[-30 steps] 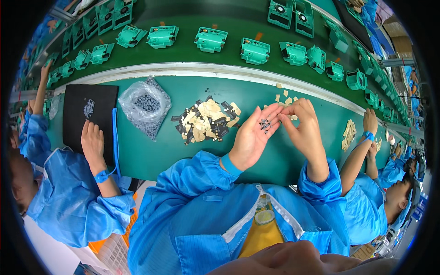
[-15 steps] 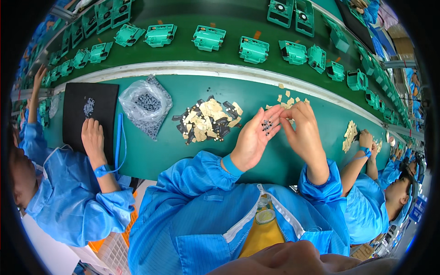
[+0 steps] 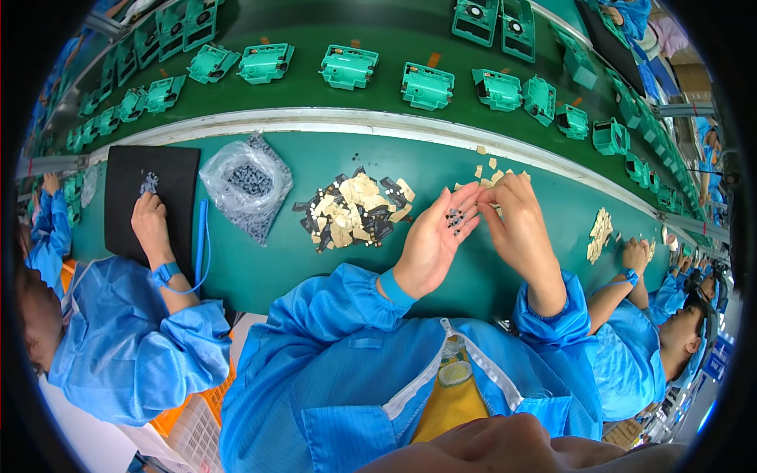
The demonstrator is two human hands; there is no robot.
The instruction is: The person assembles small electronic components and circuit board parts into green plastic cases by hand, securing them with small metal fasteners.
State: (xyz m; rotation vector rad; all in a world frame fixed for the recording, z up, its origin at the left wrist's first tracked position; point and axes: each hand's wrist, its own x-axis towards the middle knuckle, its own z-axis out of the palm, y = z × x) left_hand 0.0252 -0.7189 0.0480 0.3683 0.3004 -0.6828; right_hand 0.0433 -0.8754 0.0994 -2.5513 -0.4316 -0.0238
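Observation:
My left hand [image 3: 430, 246] is held palm up above the green table, its fingers stretched out. Several small dark round parts [image 3: 455, 221] lie loose on that palm. Beside its fingertips is my right hand [image 3: 516, 221], thumb and fingers pinched together; whatever may be between them is hidden. Just beyond my hands lie scattered beige pieces [image 3: 493, 164], partly covered by the right hand. To the left of my left hand sits a mixed heap of beige and black flat pieces [image 3: 355, 206].
Farther left stand a clear plastic bag [image 3: 272, 201] of small grey parts and a black mat [image 3: 124, 213], where a co-worker's hand [image 3: 150, 225] reaches. Another co-worker's hands [image 3: 637, 256] work at the right. Beyond a white rail [image 3: 331, 120], teal housings [image 3: 348, 68] line a green belt.
My hands keep nearly the same pose. The left co-worker's hand has shifted slightly on the mat, and a raised arm at far left has come down. The housings appear slightly farther left.

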